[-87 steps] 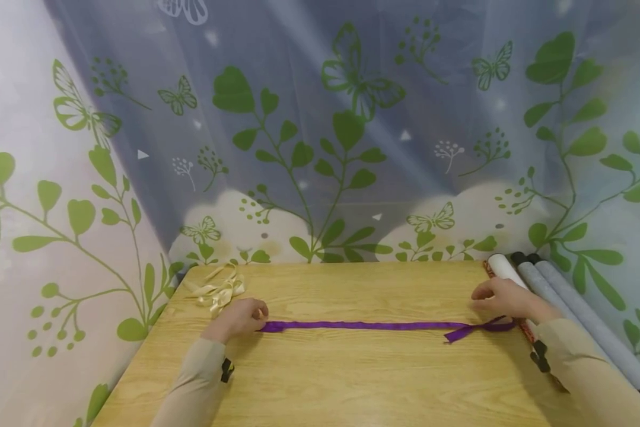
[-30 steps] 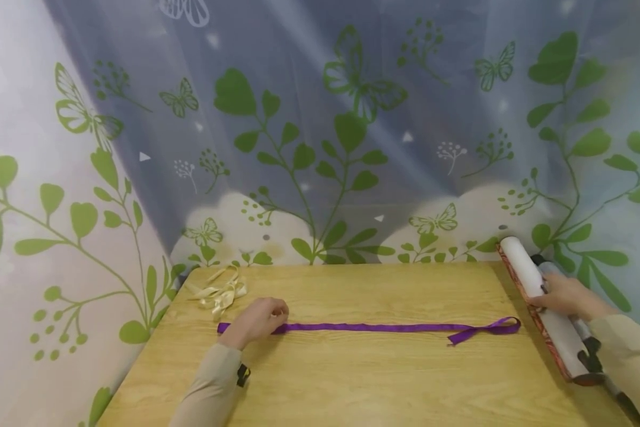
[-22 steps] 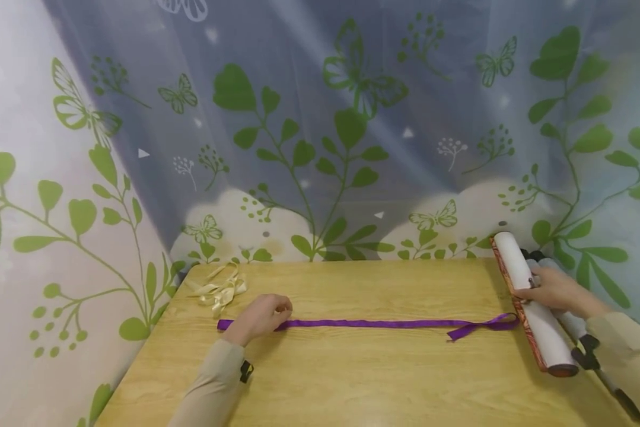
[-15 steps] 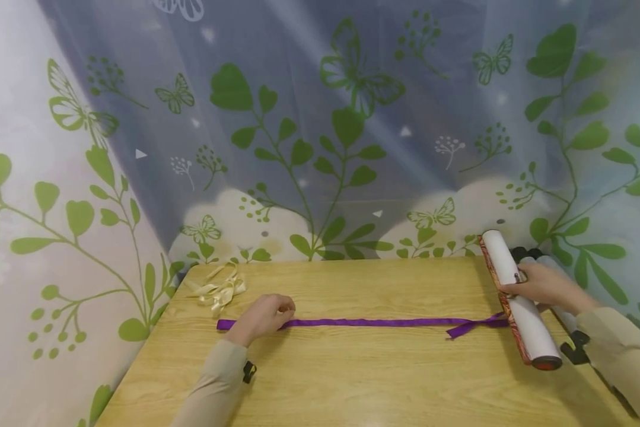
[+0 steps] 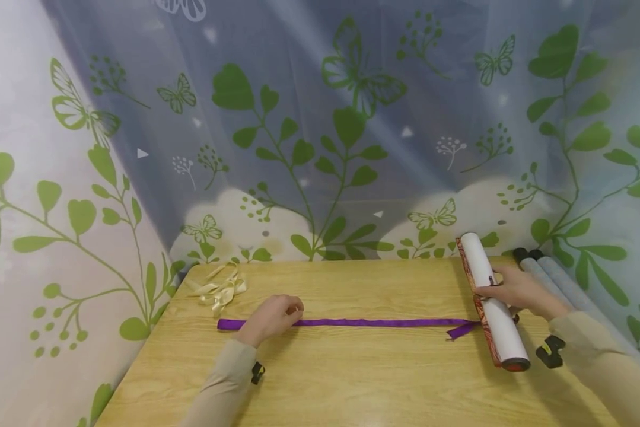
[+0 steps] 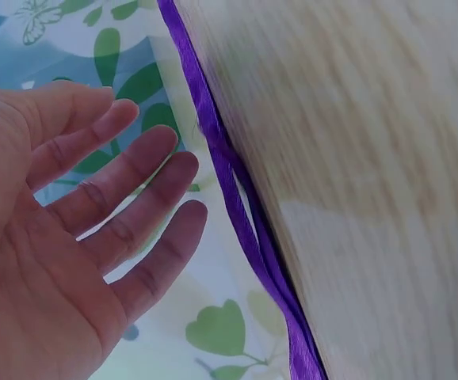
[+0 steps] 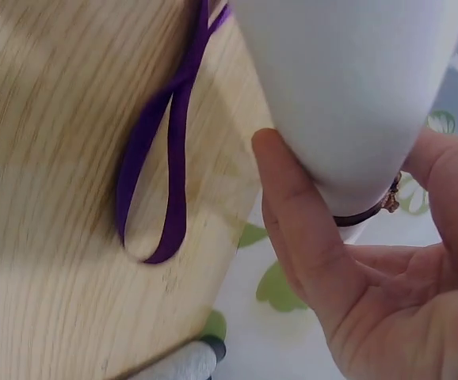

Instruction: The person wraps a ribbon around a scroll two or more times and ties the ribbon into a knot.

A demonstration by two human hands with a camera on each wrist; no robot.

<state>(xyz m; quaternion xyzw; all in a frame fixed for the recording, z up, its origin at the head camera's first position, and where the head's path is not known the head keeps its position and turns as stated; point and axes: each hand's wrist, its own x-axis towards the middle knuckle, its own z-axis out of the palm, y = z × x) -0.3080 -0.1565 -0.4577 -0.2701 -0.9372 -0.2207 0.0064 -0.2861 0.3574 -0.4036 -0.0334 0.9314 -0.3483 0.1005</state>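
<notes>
One purple ribbon (image 5: 373,323) laid out; white roll (image 5: 500,329), gripped by the right hand (image 5: 522,292), not down yet; left hand (image 5: 270,320) relaxed, empty.

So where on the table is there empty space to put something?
The wooden table is bare in front of the purple satin ribbon, between the sleeves, and behind it, between the cream satin ribbons and white roll. The right's crowded: that roll, right hand, grey rolls.

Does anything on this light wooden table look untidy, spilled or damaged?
Nothing looks spilled or damaged. Only the cream satin ribbon looks untidy: it lies loosely tangled near the far left corner of the table, whereas the long purple satin ribbon runs mostly straight.
</notes>
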